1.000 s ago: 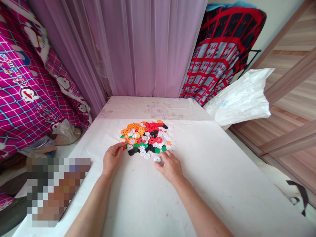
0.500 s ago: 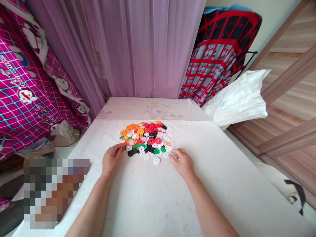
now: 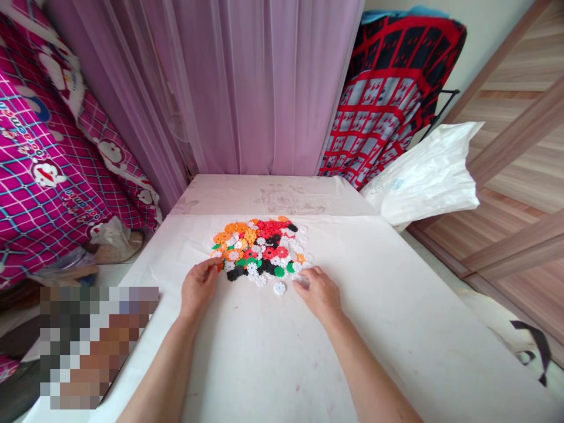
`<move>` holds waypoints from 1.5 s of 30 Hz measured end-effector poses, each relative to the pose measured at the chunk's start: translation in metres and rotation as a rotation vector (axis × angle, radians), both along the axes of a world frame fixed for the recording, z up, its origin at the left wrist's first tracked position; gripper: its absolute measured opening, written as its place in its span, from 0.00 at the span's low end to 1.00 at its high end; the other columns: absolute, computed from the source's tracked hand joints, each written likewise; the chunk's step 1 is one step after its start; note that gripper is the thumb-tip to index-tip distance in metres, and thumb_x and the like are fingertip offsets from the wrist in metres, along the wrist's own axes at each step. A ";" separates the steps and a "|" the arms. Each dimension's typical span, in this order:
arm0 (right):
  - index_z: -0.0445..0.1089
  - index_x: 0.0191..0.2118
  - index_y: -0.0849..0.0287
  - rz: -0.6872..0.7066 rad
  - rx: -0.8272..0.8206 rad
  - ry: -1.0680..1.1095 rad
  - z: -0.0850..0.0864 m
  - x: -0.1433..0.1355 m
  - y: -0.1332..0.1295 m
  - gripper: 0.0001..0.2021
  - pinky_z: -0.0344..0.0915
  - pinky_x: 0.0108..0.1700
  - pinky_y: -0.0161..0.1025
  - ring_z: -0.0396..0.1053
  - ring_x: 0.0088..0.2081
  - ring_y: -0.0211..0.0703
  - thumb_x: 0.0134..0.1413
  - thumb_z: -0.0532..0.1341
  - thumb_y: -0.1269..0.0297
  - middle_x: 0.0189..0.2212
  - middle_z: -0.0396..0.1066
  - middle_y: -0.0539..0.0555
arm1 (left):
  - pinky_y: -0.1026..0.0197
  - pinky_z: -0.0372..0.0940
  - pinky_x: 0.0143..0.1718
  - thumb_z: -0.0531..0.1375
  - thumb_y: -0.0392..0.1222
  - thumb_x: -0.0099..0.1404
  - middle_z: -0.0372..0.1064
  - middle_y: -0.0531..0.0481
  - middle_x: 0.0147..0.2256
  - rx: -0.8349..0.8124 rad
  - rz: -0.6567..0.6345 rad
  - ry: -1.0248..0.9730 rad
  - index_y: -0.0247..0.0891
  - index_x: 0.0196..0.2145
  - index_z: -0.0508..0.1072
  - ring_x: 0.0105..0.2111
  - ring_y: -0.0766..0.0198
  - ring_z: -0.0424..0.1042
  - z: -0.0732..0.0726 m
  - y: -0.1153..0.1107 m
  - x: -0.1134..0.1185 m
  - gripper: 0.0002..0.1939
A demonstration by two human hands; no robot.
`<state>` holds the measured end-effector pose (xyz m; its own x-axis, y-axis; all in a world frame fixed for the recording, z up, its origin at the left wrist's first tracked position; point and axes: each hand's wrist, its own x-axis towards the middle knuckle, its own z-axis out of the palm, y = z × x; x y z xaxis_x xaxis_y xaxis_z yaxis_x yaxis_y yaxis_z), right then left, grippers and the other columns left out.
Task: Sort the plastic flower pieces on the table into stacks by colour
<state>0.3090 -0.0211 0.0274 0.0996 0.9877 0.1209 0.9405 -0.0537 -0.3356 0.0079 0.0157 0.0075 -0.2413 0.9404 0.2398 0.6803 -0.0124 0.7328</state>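
Observation:
A heap of notched plastic snowflake discs (image 3: 268, 254) in orange, red, white, black and green lies on the white-covered table (image 3: 264, 352). At its left edge my left hand (image 3: 198, 288) has thumb and fingertips closed on an orange-red snowflake disc (image 3: 220, 265). My right hand (image 3: 321, 294) is at the right front edge, palm down. Its thumb and forefinger are apart and bent beside white discs; whether they touch one is hard to see. One white snowflake disc (image 3: 279, 288) lies by itself in front of the heap, between the hands.
Purple curtains (image 3: 259, 88) hang behind the table. A white plastic bag (image 3: 432, 176) is at the right rear edge, below a red and black patterned cloth (image 3: 379, 94). On the left hangs a pink checked blanket (image 3: 53, 135). A pixelated patch covers the table's left side.
My right hand has shifted slightly left, closer to the front of the heap. My left hand stays almost in place with the orange-red disc.

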 end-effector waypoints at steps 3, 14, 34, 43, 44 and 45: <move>0.74 0.41 0.53 -0.029 -0.025 -0.027 0.002 -0.002 -0.001 0.10 0.60 0.39 0.35 0.70 0.42 0.42 0.54 0.62 0.58 0.41 0.72 0.52 | 0.56 0.67 0.45 0.51 0.48 0.61 0.78 0.49 0.39 0.001 0.002 0.001 0.42 0.41 0.77 0.41 0.57 0.75 0.000 0.000 0.000 0.18; 0.73 0.37 0.54 0.051 0.092 0.142 -0.013 -0.005 0.002 0.07 0.61 0.36 0.34 0.70 0.34 0.38 0.50 0.63 0.62 0.35 0.73 0.50 | 0.55 0.67 0.44 0.51 0.47 0.61 0.78 0.50 0.39 -0.018 0.005 0.026 0.43 0.41 0.77 0.42 0.56 0.75 0.000 0.002 0.000 0.18; 0.72 0.38 0.54 0.224 0.075 0.096 -0.008 -0.032 -0.006 0.08 0.60 0.39 0.34 0.70 0.38 0.41 0.49 0.63 0.64 0.36 0.73 0.51 | 0.54 0.67 0.45 0.50 0.48 0.62 0.78 0.48 0.40 -0.027 -0.005 0.007 0.42 0.42 0.77 0.41 0.56 0.75 -0.002 0.002 0.000 0.19; 0.72 0.40 0.53 0.243 0.048 0.019 -0.003 -0.034 -0.008 0.10 0.61 0.41 0.36 0.70 0.41 0.42 0.51 0.63 0.62 0.38 0.72 0.52 | 0.56 0.67 0.44 0.50 0.48 0.62 0.78 0.49 0.40 -0.027 0.010 0.027 0.43 0.41 0.77 0.41 0.57 0.75 0.000 0.001 0.000 0.19; 0.72 0.40 0.53 0.243 0.042 0.017 -0.002 -0.034 -0.007 0.09 0.61 0.40 0.35 0.69 0.40 0.42 0.51 0.63 0.62 0.38 0.72 0.52 | 0.56 0.67 0.44 0.50 0.48 0.62 0.78 0.49 0.40 -0.027 0.007 0.022 0.43 0.41 0.77 0.41 0.57 0.75 0.000 0.001 0.000 0.18; 0.72 0.40 0.53 0.240 0.035 0.017 -0.002 -0.034 -0.007 0.09 0.61 0.40 0.36 0.69 0.40 0.42 0.51 0.63 0.63 0.38 0.71 0.52 | 0.56 0.67 0.45 0.50 0.48 0.62 0.78 0.49 0.40 -0.027 0.003 0.016 0.43 0.41 0.77 0.41 0.57 0.75 -0.001 0.002 0.000 0.18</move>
<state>0.2748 -0.0282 0.0257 -0.1355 0.9785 0.1557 0.9192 0.1828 -0.3488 0.0076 0.0172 0.0067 -0.2408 0.9457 0.2184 0.6922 0.0095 0.7217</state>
